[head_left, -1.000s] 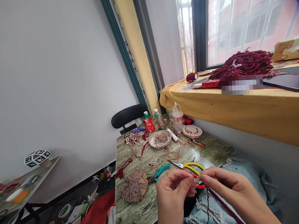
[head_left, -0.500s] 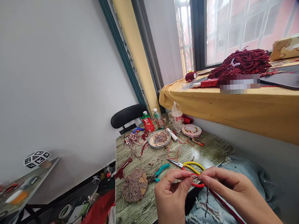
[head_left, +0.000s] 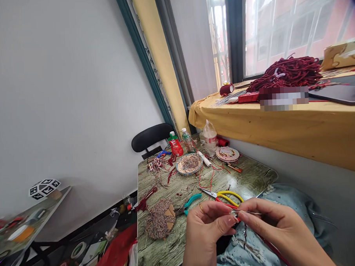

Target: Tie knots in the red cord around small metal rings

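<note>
My left hand (head_left: 209, 229) and my right hand (head_left: 272, 221) meet fingertip to fingertip above my lap, at the table's near edge. Thumb and forefinger of each are pinched together. Between the tips shows a small shiny, whitish piece (head_left: 234, 213), too small to name. From under my right hand a dark red cord (head_left: 275, 251) runs down to the lower right; most of it is hidden by the hand. Just beyond my fingers lie scissors (head_left: 224, 195) with yellow and red handles, partly covered. Teal-handled pliers (head_left: 193, 203) rest beside a card wound with mottled yarn (head_left: 160, 220).
A woven tray of small bits (head_left: 189, 164), a red pouch (head_left: 175, 144), a bottle (head_left: 188, 141) and a bagged cup (head_left: 210, 137) stand farther back on the table. A yellow-draped sill (head_left: 253, 125) at right bears a dark red cord bundle (head_left: 289, 73).
My left hand has turned slightly and moved a little right, its thumb now lying across the front. The fingertips have dropped slightly, and the whitish piece between them shows more.
</note>
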Available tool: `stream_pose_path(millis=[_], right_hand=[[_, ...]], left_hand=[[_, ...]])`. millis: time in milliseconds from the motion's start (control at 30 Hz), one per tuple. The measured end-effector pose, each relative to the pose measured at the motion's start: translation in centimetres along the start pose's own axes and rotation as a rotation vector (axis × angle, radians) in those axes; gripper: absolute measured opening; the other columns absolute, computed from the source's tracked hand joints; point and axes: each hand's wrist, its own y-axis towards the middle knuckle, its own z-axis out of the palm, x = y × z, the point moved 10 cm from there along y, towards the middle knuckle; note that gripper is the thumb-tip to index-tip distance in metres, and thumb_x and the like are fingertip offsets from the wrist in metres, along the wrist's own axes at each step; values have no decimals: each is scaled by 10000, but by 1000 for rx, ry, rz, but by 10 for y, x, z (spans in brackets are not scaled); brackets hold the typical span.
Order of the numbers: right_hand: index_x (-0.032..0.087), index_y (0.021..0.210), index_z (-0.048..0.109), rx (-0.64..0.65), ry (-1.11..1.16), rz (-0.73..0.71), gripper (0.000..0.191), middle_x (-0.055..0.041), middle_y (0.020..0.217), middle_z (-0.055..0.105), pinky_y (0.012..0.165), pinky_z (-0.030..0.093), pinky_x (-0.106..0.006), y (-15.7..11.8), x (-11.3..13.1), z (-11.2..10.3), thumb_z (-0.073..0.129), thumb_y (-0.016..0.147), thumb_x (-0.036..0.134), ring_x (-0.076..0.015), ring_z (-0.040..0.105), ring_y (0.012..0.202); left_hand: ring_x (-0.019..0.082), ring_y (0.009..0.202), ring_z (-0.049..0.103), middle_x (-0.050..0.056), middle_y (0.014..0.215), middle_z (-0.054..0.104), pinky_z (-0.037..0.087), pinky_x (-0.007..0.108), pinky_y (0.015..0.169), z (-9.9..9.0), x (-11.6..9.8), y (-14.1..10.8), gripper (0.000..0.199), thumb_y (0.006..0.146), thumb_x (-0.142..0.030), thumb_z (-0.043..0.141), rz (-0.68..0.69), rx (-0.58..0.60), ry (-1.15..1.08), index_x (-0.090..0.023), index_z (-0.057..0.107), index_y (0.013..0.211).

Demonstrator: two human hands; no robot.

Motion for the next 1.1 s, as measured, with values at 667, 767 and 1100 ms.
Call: stream_pose_path(millis=[667, 767, 1100], right_hand=[[219, 752, 678, -136, -428, -415, 155, -29, 663, 697, 451, 470, -220, -21, 40, -1, 547, 810, 278, -181, 644, 569], [211, 744, 662, -141, -451, -451, 164, -27, 637, 675, 427, 442, -219, -23, 44, 2, 532, 823, 272, -163, 618, 527], [204, 726, 607, -155, -558, -549, 170, 13, 533, 547, 452, 401, -239, -31, 56, 11, 497, 852, 240, -121, 474, 431]], left_hand=[[75, 548, 616, 11, 596, 678, 503, 133, 550, -4, 8, 6, 183, 483, -122, 836, -8, -43, -224, -130, 702, 608], [83, 566, 611, 9, 601, 674, 500, 147, 562, -7, 5, 6, 186, 479, -133, 835, 45, -76, -178, -133, 705, 612], [80, 574, 598, 2, 611, 682, 484, 142, 565, -13, -4, -1, 206, 494, -119, 819, 193, -164, -82, -150, 704, 662]])
